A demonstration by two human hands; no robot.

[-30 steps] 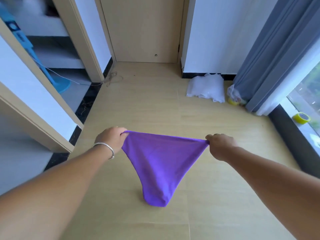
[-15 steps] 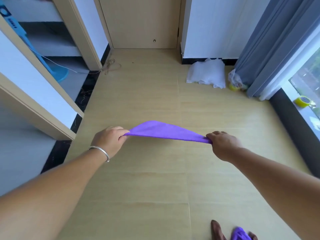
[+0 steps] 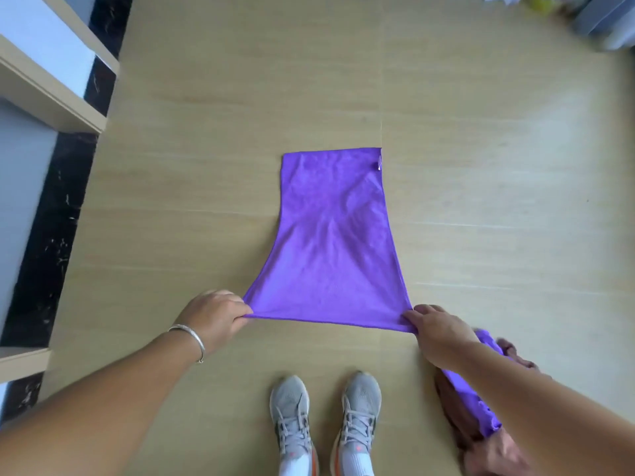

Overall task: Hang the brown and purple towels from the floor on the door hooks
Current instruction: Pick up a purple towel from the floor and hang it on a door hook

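Observation:
A purple towel [image 3: 331, 242] is stretched out flat over the wooden floor, its far edge lying on the floor and carrying a small white tag. My left hand [image 3: 216, 317] pinches its near left corner and my right hand [image 3: 436, 326] pinches its near right corner. Under my right forearm lies a heap with another purple towel [image 3: 488, 341] and a brown towel [image 3: 481, 444], partly hidden by the arm. The door and its hooks are out of view.
My two grey shoes [image 3: 326, 424] stand just behind the spread towel. A beige door frame with a black threshold strip [image 3: 51, 214] runs along the left. A grey curtain foot [image 3: 608, 22] shows at the top right.
The towel was held up taut between both hands; now it is spread out forward with its far end on the floor. My view has tilted down to my feet.

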